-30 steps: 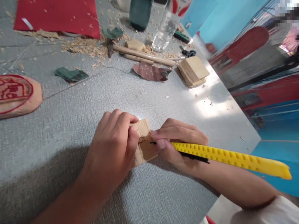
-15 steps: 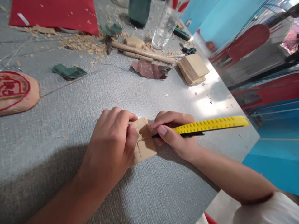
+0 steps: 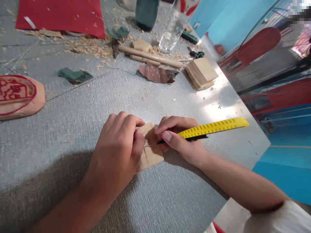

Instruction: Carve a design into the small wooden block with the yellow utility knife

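A small flat wooden block [image 3: 153, 156] with dark lines marked across its face lies on the grey table. My left hand [image 3: 119, 145] grips its left side, thumb and fingers closed around the edge and hiding that part. In my right hand [image 3: 178, 136] is a yellow and black utility knife [image 3: 213, 127], pinched close to its front end. The dark tip meets the block's face near the middle of the lines. The knife's handle slants up to the right, beyond the hand.
Beyond my hands lie a stacked pair of wood blocks [image 3: 201, 73], brown sandpaper [image 3: 157, 73], a wooden stick [image 3: 150, 56], green scraps [image 3: 74, 75] and wood shavings [image 3: 89, 48]. A clear glass [image 3: 171, 32] stands farther back. A carved wooden piece [image 3: 21, 95] sits at left. The table's edge slopes down at right.
The knife's handle has swung slightly, its rear end now farther left and a little higher. My left hand still holds the block. The whole view has shifted slightly.
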Demonstrator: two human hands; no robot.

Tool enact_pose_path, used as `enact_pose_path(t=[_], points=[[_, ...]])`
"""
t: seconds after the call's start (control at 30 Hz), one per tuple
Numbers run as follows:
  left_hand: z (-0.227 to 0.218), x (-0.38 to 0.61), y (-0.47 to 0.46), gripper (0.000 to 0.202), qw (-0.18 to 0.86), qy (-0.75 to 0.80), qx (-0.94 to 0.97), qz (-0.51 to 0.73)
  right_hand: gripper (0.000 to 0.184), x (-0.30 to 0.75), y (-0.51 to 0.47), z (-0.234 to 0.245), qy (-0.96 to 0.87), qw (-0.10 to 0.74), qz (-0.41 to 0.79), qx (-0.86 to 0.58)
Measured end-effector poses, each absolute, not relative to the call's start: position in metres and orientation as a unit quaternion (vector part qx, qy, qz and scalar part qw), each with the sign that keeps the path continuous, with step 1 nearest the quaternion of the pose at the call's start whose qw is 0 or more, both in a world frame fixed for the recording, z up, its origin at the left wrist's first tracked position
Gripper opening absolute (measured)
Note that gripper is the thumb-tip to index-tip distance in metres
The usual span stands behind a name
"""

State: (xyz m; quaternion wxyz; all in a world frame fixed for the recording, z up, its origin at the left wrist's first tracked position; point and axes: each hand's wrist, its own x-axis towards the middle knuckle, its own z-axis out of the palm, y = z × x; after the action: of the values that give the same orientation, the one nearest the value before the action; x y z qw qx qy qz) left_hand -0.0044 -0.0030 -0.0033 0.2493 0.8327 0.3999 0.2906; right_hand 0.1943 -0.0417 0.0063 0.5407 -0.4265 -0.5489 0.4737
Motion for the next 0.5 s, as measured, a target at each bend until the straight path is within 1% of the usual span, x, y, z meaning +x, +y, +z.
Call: enact_pose_path(t=[0.1, 0.23, 0.5], points=[[-0.003, -0.004, -0.003, 0.013, 0.251, 0.402, 0.832, 0.29, 0.004, 0.195, -0.041, 0.005, -0.553, 0.538, 0.466, -0.433], [-0.003, -0.003, -0.003, 0.014, 0.256, 0.402, 0.831, 0.287, 0.004, 0.193, -0.041, 0.007, -0.602, 0.539, 0.415, -0.418], [-0.004, -0.005, -0.004, 0.014, 0.254, 0.4, 0.83, 0.293, 0.01, 0.192, -0.045, 0.014, -0.71, 0.494, 0.317, -0.39]])
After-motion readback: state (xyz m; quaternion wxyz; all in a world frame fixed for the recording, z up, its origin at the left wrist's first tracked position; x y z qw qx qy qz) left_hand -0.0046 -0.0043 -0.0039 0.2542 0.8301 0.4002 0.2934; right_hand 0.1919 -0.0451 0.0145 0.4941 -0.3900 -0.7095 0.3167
